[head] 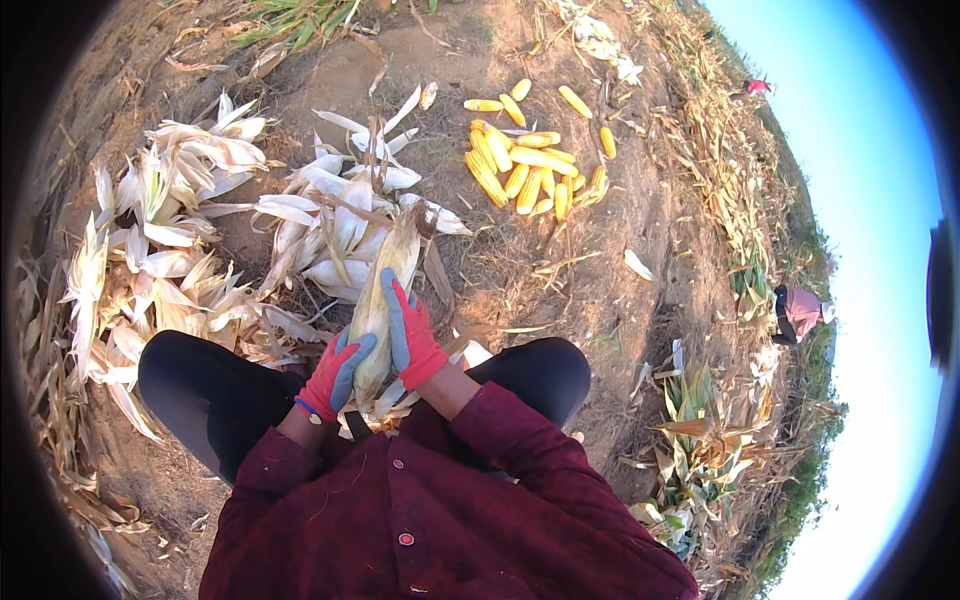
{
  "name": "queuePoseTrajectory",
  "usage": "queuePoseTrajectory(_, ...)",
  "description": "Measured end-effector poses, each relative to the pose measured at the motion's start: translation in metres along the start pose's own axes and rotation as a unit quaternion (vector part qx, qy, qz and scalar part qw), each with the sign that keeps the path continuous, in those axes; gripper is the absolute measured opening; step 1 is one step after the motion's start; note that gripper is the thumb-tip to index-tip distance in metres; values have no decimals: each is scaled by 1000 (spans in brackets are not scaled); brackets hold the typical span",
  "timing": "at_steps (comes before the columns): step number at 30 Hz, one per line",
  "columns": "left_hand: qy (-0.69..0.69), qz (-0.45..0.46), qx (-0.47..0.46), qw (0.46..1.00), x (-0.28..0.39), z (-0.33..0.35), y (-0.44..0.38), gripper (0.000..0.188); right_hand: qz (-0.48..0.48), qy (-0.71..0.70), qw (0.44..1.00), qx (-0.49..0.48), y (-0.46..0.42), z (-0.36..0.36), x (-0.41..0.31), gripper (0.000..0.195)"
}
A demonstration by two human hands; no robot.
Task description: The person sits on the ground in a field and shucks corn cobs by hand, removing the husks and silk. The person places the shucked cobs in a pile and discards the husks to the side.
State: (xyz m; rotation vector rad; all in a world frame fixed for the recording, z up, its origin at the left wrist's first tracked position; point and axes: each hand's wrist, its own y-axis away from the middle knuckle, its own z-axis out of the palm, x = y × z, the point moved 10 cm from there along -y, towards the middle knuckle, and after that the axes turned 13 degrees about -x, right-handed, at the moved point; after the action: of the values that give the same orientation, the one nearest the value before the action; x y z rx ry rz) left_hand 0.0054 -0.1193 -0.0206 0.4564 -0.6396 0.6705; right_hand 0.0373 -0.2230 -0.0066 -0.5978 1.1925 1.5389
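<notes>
An ear of corn in its dry, pale husk is held between my two hands, over my lap. Around its lower part closes my left hand, in a red glove with grey palm and fingers. My right hand, gloved the same way, grips the ear's right side higher up, thumb along the husk. Brown silk hangs at the far tip. Just beyond the ear lies a heap of unhusked corn ears. Farther off to the right, a pile of bare yellow corn cobs rests on the soil.
Stripped husks form a big pile on the left. Cut corn stalks run in a row along the right, with more leaves and husks lower down. Two people, one bending, are in the distance. My knees flank the ear.
</notes>
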Motion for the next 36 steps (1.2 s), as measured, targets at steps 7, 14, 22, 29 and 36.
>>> queuePoseTrajectory(7,150,39,18,988,-22,-18,-9,51,-18,16,1000,-2,0,4,-1,47)
queuePoseTrajectory(14,193,-40,-125,972,6,43,9,67,-43,-10,996,-77,16,26,-28,43)
queuePoseTrajectory(22,-72,44,0,996,56,21,25,80,-115,57,982,-141,-2,46,-131,45)
queuePoseTrajectory(29,-354,160,141,911,61,-4,13,91,-37,-38,998,-40,-78,6,-105,44)
queuePoseTrajectory(36,-148,19,127,981,32,-6,4,62,-130,49,989,-58,-111,0,-94,46)
